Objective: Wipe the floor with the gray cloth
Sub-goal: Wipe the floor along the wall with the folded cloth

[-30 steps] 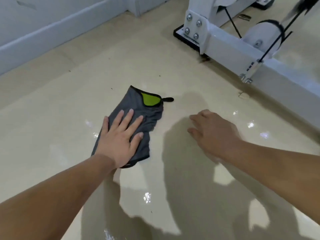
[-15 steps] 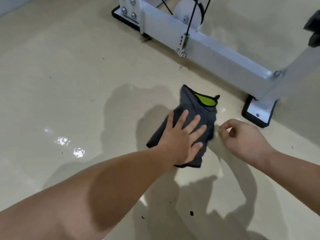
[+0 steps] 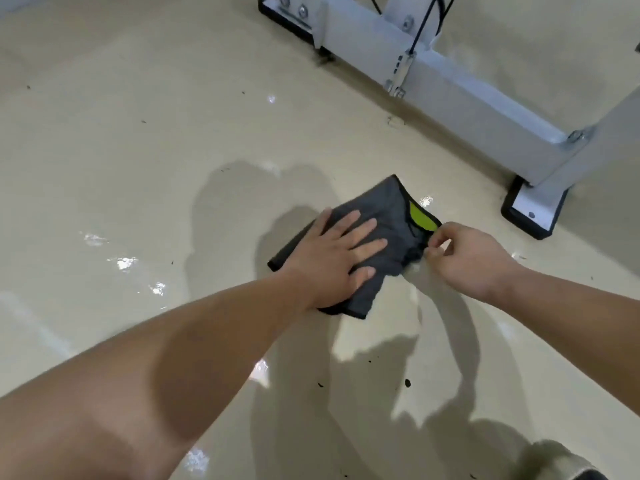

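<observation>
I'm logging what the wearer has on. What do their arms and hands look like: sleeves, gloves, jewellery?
The left forearm and right forearm are bare to the frame edge, with no sleeve in view. The left hand and right hand are ungloved; no ring, watch or bracelet shows on either.

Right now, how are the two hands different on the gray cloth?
The left hand lies flat with fingers spread, pressing the gray cloth; the right hand has curled fingers pinching it. The left hand covers the cloth's middle; the right hand is at its edge, beside the green patch. Both touch the cloth on the floor.
</observation>
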The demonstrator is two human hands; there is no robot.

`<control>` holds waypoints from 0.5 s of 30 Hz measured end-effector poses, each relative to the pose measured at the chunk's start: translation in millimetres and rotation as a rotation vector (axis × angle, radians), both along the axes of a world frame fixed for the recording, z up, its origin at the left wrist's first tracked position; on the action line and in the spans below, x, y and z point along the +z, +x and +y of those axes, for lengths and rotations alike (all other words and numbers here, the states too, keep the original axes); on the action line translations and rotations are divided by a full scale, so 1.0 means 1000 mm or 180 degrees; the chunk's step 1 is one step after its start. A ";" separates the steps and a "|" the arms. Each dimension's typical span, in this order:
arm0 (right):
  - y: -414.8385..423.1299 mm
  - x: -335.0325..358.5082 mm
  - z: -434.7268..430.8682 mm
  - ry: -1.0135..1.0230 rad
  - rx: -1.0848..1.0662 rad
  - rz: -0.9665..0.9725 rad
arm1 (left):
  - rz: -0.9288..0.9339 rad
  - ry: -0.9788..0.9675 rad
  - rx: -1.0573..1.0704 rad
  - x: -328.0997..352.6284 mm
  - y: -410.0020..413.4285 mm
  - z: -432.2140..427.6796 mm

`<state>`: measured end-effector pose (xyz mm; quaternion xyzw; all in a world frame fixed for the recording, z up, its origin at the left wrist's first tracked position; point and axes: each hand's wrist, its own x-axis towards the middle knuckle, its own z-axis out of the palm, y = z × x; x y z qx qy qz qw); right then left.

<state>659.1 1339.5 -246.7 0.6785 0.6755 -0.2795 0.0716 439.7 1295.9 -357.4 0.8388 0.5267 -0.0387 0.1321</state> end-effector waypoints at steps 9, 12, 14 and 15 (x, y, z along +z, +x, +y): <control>-0.116 -0.002 -0.001 -0.0276 0.1540 -0.0024 | 0.0202 -0.0113 0.1898 0.012 -0.132 -0.063; -0.146 -0.004 -0.009 -0.0519 0.1957 -0.0090 | 0.0344 -0.0260 0.1735 0.013 -0.111 -0.127; -0.172 -0.003 -0.015 -0.0865 0.2475 -0.0387 | 0.0281 -0.0373 0.1471 0.015 -0.101 -0.176; -0.184 -0.001 -0.019 -0.1081 0.2652 -0.0567 | 0.0248 -0.0475 0.1347 0.016 -0.096 -0.197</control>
